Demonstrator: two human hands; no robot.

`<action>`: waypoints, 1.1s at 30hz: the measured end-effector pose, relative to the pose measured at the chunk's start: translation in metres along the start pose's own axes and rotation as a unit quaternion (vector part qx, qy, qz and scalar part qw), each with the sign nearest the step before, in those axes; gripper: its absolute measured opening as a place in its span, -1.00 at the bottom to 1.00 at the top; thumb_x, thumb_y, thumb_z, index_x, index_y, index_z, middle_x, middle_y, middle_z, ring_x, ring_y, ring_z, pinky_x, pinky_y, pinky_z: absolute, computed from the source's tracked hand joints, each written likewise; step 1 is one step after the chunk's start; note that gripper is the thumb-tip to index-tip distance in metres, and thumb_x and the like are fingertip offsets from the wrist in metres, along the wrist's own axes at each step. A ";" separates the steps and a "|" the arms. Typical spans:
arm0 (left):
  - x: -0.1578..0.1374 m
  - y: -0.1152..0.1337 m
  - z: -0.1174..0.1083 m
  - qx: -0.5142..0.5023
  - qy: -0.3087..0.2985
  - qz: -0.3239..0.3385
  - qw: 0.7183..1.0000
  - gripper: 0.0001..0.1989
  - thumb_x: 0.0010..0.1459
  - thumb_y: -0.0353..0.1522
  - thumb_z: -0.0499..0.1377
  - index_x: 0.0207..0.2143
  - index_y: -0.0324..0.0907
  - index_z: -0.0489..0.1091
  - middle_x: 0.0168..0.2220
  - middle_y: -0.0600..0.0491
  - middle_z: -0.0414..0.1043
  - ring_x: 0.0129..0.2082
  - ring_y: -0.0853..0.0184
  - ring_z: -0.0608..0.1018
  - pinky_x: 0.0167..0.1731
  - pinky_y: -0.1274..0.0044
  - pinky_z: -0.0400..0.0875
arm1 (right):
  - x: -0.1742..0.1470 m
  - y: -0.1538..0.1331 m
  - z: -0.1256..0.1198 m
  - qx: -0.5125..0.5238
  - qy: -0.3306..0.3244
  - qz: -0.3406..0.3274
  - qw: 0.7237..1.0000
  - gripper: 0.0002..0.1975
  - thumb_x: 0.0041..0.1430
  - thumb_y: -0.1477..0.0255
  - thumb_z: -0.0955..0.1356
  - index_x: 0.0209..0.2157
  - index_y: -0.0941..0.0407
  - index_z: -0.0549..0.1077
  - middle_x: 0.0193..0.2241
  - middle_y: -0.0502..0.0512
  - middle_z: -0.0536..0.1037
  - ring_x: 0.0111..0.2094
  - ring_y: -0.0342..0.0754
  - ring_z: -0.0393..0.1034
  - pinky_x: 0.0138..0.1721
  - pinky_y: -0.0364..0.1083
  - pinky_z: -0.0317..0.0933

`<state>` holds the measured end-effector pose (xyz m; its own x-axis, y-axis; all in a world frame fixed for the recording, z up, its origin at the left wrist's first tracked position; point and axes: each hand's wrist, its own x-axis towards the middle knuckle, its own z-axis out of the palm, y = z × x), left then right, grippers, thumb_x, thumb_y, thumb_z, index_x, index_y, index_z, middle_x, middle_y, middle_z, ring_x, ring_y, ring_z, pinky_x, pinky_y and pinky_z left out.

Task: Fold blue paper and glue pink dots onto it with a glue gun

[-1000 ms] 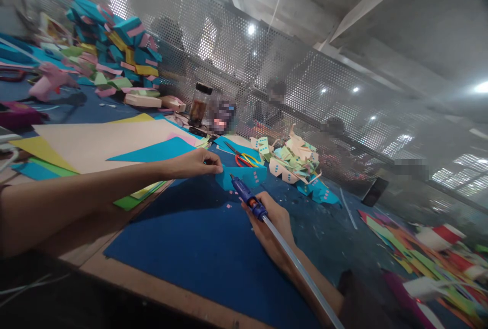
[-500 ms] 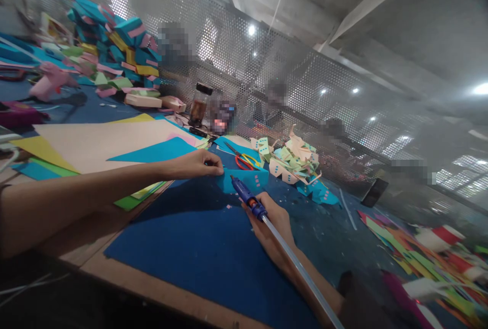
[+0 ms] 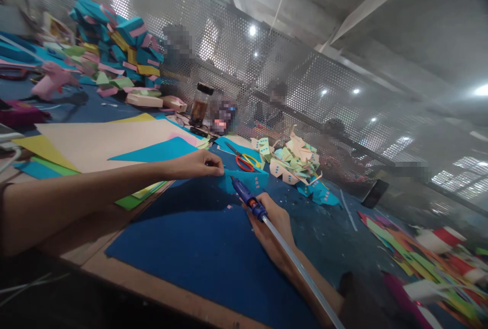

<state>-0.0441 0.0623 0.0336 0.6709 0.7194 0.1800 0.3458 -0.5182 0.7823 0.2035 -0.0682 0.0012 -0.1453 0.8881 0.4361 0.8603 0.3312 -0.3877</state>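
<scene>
Between thumb and fingertips, my left hand (image 3: 204, 164) pinches the left end of a blue paper piece (image 3: 246, 178) that has small pink squares near its right end. My right hand (image 3: 272, 219) is wrapped round a dark blue hot glue gun (image 3: 247, 197). Its nozzle points up and left, right in front of the paper; whether it touches cannot be made out. A long clear glue stick (image 3: 301, 270) runs out of the gun's back over my right forearm. Scissors (image 3: 244, 160) with red and yellow handles lie just behind the paper.
Coloured paper sheets (image 3: 99, 141) lie at left. Folded blue and pink paper pieces (image 3: 114, 39) are heaped behind them, near a pink glue gun (image 3: 53, 82). A jar (image 3: 201, 105) stands by the mesh partition (image 3: 236, 54). More cut paper pieces (image 3: 295, 156) pile up right of the scissors; coloured strips (image 3: 412, 247) lie far right.
The view has shifted very slightly. Both hands, the glue gun and the blue paper piece hold nearly the same positions.
</scene>
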 end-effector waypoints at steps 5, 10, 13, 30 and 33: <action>0.001 -0.002 0.000 -0.005 0.001 0.003 1.000 -0.73 0.08 -0.16 0.19 -0.46 -0.17 0.44 -0.50 0.13 0.31 -0.44 0.36 0.31 -0.40 0.53 0.12 | 0.000 -0.001 0.000 -0.009 0.004 -0.006 1.000 -0.95 0.07 0.44 0.29 -0.36 0.03 0.32 -0.58 -0.08 0.43 -0.59 -0.05 0.36 -0.52 -0.17 0.05; 0.001 -0.003 0.000 0.000 0.002 0.005 1.000 -0.74 0.09 -0.16 0.18 -0.46 -0.18 0.44 -0.50 0.13 0.31 -0.45 0.37 0.31 -0.41 0.54 0.11 | 0.000 0.004 0.002 -0.011 0.003 -0.007 1.000 -0.94 0.07 0.43 0.29 -0.35 0.03 0.30 -0.58 -0.07 0.43 -0.59 -0.04 0.37 -0.52 -0.17 0.06; 0.001 -0.002 -0.001 0.004 0.001 0.004 1.000 -0.74 0.08 -0.17 0.17 -0.46 -0.18 0.44 -0.49 0.12 0.34 -0.44 0.36 0.33 -0.40 0.54 0.13 | 0.000 0.006 0.003 -0.019 0.010 -0.018 1.000 -0.93 0.06 0.43 0.30 -0.36 0.03 0.29 -0.58 -0.08 0.43 -0.59 -0.03 0.38 -0.51 -0.16 0.06; 0.002 -0.002 -0.002 -0.035 0.000 -0.004 0.999 -0.73 0.07 -0.16 0.20 -0.47 -0.20 0.45 -0.49 0.11 0.39 -0.42 0.36 0.39 -0.36 0.54 0.19 | 0.001 0.003 -0.001 0.008 -0.007 -0.009 1.000 -0.96 0.15 0.40 0.29 -0.32 0.03 0.32 -0.51 -0.03 0.49 -0.50 -0.01 0.46 -0.49 -0.16 0.14; 0.001 0.000 -0.002 -0.048 0.002 -0.010 0.999 -0.72 0.06 -0.15 0.21 -0.48 -0.20 0.44 -0.49 0.11 0.40 -0.42 0.36 0.40 -0.36 0.54 0.19 | 0.000 0.001 -0.003 0.021 -0.003 0.002 1.000 -0.95 0.17 0.37 0.30 -0.31 0.03 0.34 -0.50 -0.04 0.50 -0.49 -0.01 0.47 -0.48 -0.16 0.17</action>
<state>-0.0449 0.0639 0.0352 0.6620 0.7311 0.1652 0.2951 -0.4569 0.8391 0.2055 -0.0689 0.0037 -0.1449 0.8908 0.4307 0.8396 0.3410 -0.4228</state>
